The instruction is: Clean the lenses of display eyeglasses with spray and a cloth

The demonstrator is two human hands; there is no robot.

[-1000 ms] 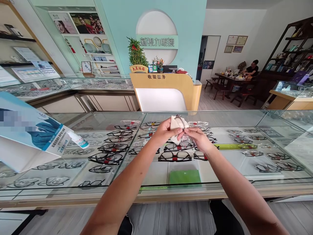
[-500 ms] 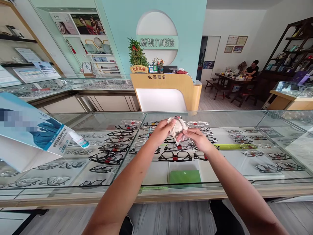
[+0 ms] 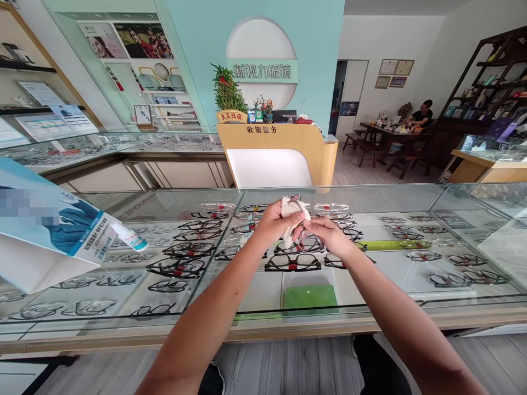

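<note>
Above the glass counter (image 3: 251, 293), my left hand (image 3: 275, 220) is closed around a crumpled cream cloth (image 3: 291, 208), its thumb pressed over the folds. A pair of glasses (image 3: 296, 197) is partly wrapped in the cloth; a small dark and reddish part of the frame shows at the top, and the rest is mostly covered. My right hand (image 3: 327, 233) meets the left one, its fingers pinched at the glasses by the cloth's right edge. Fingers and cloth hide the exact grip. Below both hands, rows of display eyeglasses (image 3: 293, 263) lie under the glass.
A white spray bottle (image 3: 130, 237) and a blue-and-white box (image 3: 82, 241) stand on the counter at left. Beyond is a wooden cashier desk (image 3: 329, 164) with plants. A person (image 3: 422, 116) sits at a dark table at back right.
My left thumb has shifted down and right across the cloth, covering more of it. My hands have drawn closer together, and the cloth is bunched differently. The view has shifted slightly.
</note>
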